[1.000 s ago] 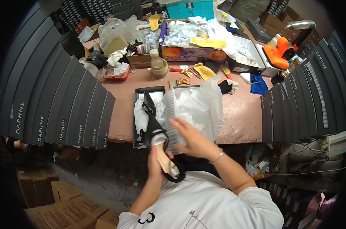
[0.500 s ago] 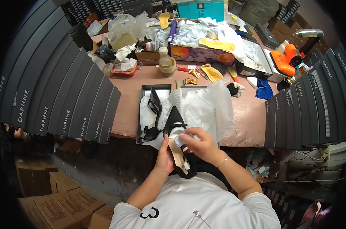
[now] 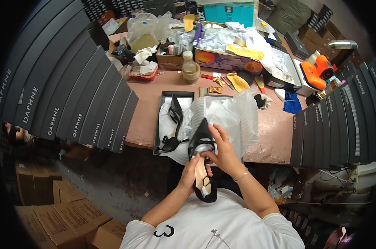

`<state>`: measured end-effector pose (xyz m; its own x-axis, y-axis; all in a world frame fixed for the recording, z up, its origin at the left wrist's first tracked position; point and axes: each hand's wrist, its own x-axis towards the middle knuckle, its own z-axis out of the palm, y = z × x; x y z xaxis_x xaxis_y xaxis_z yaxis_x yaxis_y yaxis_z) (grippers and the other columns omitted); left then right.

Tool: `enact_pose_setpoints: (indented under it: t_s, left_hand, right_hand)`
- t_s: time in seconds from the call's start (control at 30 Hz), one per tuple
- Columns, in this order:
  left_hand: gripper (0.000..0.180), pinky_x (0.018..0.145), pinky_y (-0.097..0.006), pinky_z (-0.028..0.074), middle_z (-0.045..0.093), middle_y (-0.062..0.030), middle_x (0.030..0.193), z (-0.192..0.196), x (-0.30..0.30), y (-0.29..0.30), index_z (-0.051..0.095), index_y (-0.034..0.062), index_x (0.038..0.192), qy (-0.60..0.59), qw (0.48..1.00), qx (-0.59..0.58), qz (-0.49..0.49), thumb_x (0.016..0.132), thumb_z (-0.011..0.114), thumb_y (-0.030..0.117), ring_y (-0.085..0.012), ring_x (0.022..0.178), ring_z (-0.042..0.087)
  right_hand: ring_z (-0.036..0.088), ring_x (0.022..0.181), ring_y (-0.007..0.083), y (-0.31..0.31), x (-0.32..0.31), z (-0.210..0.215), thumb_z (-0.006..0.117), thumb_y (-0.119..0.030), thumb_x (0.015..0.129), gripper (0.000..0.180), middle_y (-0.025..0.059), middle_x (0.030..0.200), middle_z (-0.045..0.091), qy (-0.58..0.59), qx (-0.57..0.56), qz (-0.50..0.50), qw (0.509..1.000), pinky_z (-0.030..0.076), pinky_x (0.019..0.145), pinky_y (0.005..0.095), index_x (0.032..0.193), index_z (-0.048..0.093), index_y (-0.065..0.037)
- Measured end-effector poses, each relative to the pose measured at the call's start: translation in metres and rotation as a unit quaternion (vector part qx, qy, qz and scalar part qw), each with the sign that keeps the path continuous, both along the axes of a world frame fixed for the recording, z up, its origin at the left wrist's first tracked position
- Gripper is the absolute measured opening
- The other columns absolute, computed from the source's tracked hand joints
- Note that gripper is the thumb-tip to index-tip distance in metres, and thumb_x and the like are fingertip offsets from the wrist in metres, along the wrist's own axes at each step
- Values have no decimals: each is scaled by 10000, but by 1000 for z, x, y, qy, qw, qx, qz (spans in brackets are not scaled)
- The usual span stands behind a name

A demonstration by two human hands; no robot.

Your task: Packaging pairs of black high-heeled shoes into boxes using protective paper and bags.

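A black pointed shoe (image 3: 201, 133) with a pale insole is tilted in front of my body, toe away from me. My left hand (image 3: 189, 176) is closed round its near-middle part from the left. On the right side of the toe lie the fingers of my right hand (image 3: 228, 155), its thumb pressed at the shoe's opening, where a whitish wad (image 3: 203, 148) shows inside. Another black shoe (image 3: 176, 115) lies on white paper in the open dark shoebox (image 3: 157, 128) just beyond. Translucent wrapping sheet (image 3: 246, 120) spreads over the box's right part.
Stacks of dark shoeboxes rise at left (image 3: 84, 99) and right (image 3: 337, 120). Across the pink table (image 3: 271, 141) stand a bottle (image 3: 191, 68), a carton of crumpled paper (image 3: 221, 60), yellow insoles (image 3: 238, 82), a blue cloth (image 3: 292, 103) and an orange device (image 3: 314, 74). Brown cartons (image 3: 63, 224) are low left.
My right hand has pushed the white wad into the shoe's toe and now grips the toe's right side. The view has shifted slightly, moving the table things rightward.
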<state>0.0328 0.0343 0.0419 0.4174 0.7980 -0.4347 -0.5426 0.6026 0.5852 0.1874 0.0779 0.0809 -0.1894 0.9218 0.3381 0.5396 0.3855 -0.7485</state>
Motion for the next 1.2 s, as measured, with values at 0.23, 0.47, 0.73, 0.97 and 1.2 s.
enact_pose_setpoints:
  t_s: [0.23,0.47,0.73,0.97,1.2]
  left_hand:
    - [406,815,-345,498,615,-105,1042,0,-8,22,530,-4,1184,179,957,225,-46,965,494,335,-208,914,608]
    - [244,896,-420,439,625,-179,1026,1,-107,100,641,-19,978,741,369,542,-144,840,584,174,-348,1033,551]
    - [289,787,-335,532,629,-109,1067,8,-82,147,631,-11,1046,266,882,133,-366,848,424,30,-231,978,632]
    - [345,1053,-529,315,516,-109,1245,-18,-111,176,576,78,1127,604,286,697,-260,784,548,61,-321,1268,411]
    - [290,1088,-544,256,494,-81,1253,-66,-102,197,562,140,1078,511,214,790,-265,789,566,168,-278,1300,373]
  right_hand:
    - [596,1002,322,36,35,13,715,-99,788,484,221,1353,418,-42,-2,46,998,509,823,368,1248,566,-78]
    - [398,1274,360,52,50,-99,530,-182,844,473,189,1321,471,-436,109,-41,892,328,1020,544,1304,476,-83]
    - [485,1153,298,37,64,-79,509,-139,844,426,147,1211,521,-441,51,158,882,347,1022,462,1265,493,-79]
    - [571,971,319,39,63,-91,475,-108,841,434,186,987,583,-426,61,112,896,393,950,445,1273,481,-59]
    - [589,937,322,42,67,-92,489,-102,830,506,189,1040,571,-400,-6,136,906,418,888,426,1329,417,-63]
